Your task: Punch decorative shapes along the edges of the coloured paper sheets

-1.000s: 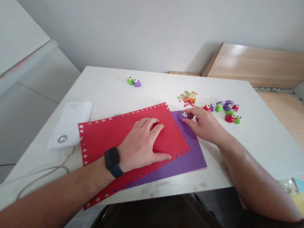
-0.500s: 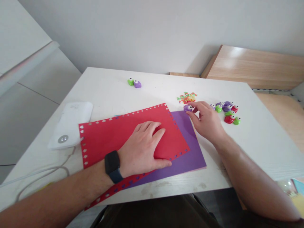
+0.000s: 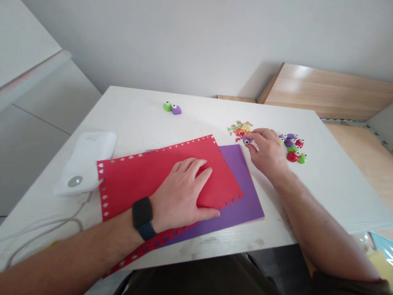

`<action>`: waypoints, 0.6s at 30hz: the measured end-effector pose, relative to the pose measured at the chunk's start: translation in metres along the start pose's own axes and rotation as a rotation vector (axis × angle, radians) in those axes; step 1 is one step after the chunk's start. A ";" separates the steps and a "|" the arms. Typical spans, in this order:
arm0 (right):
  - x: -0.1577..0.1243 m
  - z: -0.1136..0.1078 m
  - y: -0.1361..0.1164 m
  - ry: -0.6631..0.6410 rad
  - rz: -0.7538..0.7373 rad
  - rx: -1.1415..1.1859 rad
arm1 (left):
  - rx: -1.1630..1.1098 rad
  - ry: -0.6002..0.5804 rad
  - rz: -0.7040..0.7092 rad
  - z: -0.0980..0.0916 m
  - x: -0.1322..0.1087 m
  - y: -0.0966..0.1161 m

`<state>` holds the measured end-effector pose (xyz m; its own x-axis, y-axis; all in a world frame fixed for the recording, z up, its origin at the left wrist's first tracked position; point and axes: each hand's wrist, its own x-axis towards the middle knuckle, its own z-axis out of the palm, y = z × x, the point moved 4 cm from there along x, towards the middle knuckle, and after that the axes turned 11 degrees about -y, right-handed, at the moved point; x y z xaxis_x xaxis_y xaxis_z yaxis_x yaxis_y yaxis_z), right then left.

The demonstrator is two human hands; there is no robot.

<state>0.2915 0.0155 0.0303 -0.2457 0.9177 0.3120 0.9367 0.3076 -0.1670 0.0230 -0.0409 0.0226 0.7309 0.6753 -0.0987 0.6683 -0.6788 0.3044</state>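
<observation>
My left hand [image 3: 184,192] lies flat, fingers spread, on a red paper sheet [image 3: 147,176] whose edges carry punched holes. Under it lies a purple paper sheet [image 3: 242,200]. My right hand [image 3: 267,153] pinches a small purple craft punch [image 3: 246,140] between thumb and fingers, just past the purple sheet's far corner, beside a heap of coloured paper bits [image 3: 238,128]. A black watch [image 3: 142,218] sits on my left wrist.
A cluster of red, green and purple punches [image 3: 293,147] lies right of my right hand. Two more punches [image 3: 172,108] sit at the table's far side. A white device [image 3: 82,162] with a cable lies at the left. A wooden board [image 3: 322,90] leans behind the white table [image 3: 337,184].
My right hand has carried the purple punch off the purple sheet's corner, away and to the right, toward the paper bits. The left hand stays pressed on the red sheet.
</observation>
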 end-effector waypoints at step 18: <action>-0.002 0.003 0.002 -0.063 0.051 -0.009 | -0.006 0.020 0.010 0.001 0.000 0.000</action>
<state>0.2931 0.0145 0.0268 -0.2124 0.9463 0.2438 0.9505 0.2580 -0.1732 0.0234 -0.0416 0.0214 0.7349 0.6738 -0.0768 0.6597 -0.6840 0.3113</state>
